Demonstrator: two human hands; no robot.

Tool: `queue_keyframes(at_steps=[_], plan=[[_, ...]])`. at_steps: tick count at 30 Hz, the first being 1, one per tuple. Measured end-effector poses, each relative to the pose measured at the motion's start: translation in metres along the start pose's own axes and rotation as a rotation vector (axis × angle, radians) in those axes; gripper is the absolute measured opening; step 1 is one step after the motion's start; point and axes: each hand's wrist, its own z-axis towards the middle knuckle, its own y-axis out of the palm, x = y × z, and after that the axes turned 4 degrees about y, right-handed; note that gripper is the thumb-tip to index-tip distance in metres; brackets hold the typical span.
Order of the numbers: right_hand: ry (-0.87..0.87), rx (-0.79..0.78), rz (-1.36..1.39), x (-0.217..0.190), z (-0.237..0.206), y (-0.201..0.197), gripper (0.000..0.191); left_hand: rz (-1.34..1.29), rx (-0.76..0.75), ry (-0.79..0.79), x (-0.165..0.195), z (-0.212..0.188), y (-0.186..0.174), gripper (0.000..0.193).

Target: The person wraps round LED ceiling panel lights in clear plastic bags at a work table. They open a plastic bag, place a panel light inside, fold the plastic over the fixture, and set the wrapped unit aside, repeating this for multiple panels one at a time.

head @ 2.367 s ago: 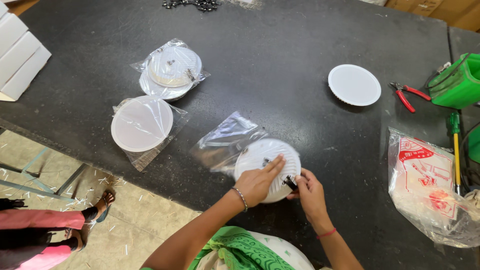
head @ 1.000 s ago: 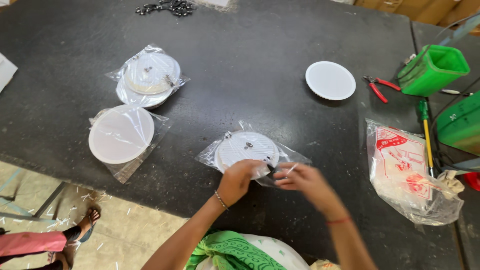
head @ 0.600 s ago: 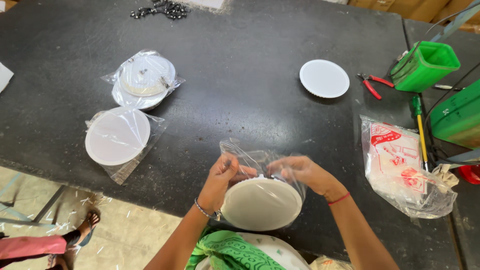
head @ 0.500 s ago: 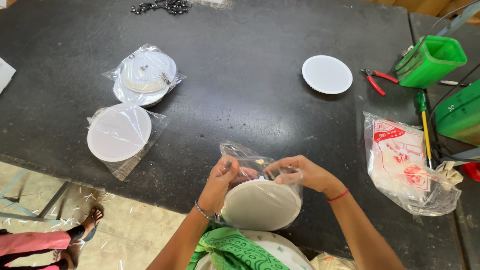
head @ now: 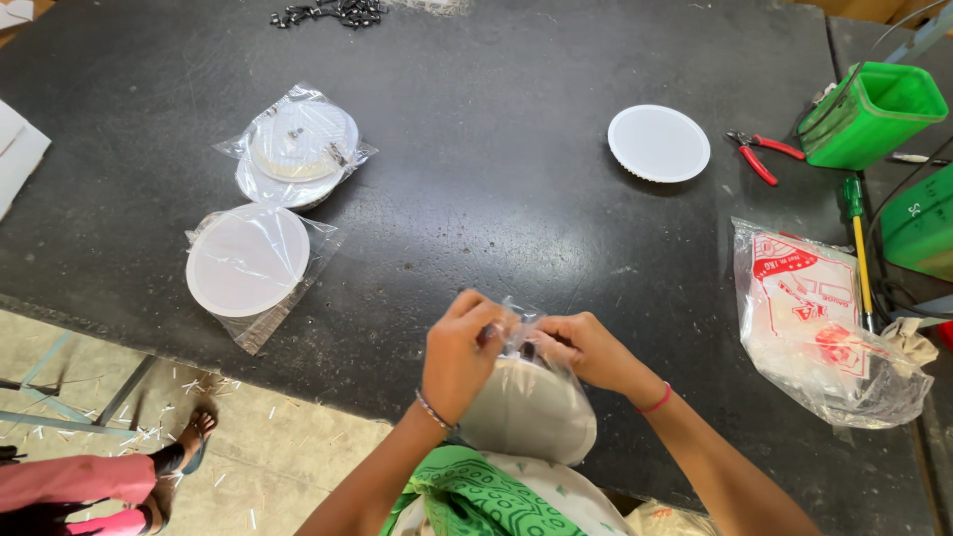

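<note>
A round white disc-shaped lamp in a clear plastic bag [head: 531, 407] is held tilted at the near edge of the black table [head: 476, 169]. My left hand [head: 459, 352] pinches the bag's open top on the left side. My right hand [head: 588, 349] pinches the same top on the right side. The two hands almost touch above the disc. The lower rim of the disc hangs over my green patterned clothing.
Two bagged white discs [head: 248, 260] [head: 296, 149] lie at the left. A bare white disc [head: 658, 142] sits at the far right, with red pliers [head: 759, 157], green bins [head: 874, 114], a screwdriver [head: 856, 233] and a printed plastic bag [head: 819, 318]. Black clips [head: 333, 12] lie at the far edge.
The bagged disc was lifted off the table and tipped toward me. Both hands have moved up to the bag's mouth and closed on it.
</note>
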Motion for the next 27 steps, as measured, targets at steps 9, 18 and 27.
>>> queue_keyframes(at_steps=[9, 18, 27], plan=[[0.031, -0.088, 0.361, 0.029, -0.001, 0.000, 0.020, -0.110, -0.265, 0.007, 0.035, 0.002, -0.005, 0.022], [-0.174, -0.063, 0.162, 0.030, 0.006, 0.004, 0.021, 0.234, -0.128, 0.141, 0.055, -0.012, 0.014, 0.057], [0.043, -0.034, 0.202, 0.011, 0.003, 0.009, 0.025, -0.155, -0.289, -0.173, -0.025, 0.018, -0.004, 0.055]])
